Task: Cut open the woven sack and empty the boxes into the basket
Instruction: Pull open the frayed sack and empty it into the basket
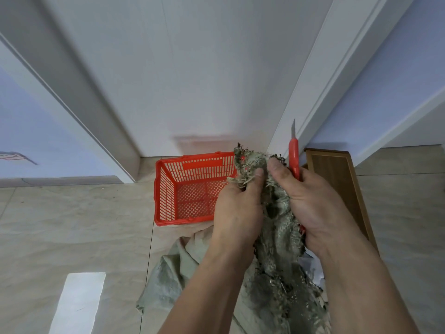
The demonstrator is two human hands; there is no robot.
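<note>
While the woven sack (277,222) hangs from the floor up between both hands, its frayed top is pinched by the left hand (237,208). It is also gripped by the right hand (310,203), where the red box cutter (294,162) is held, blade up. The red basket (166,189) is set just behind.

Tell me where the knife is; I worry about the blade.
Right of centre, in the right hand, the red knife points up beside the frayed sack.
</note>
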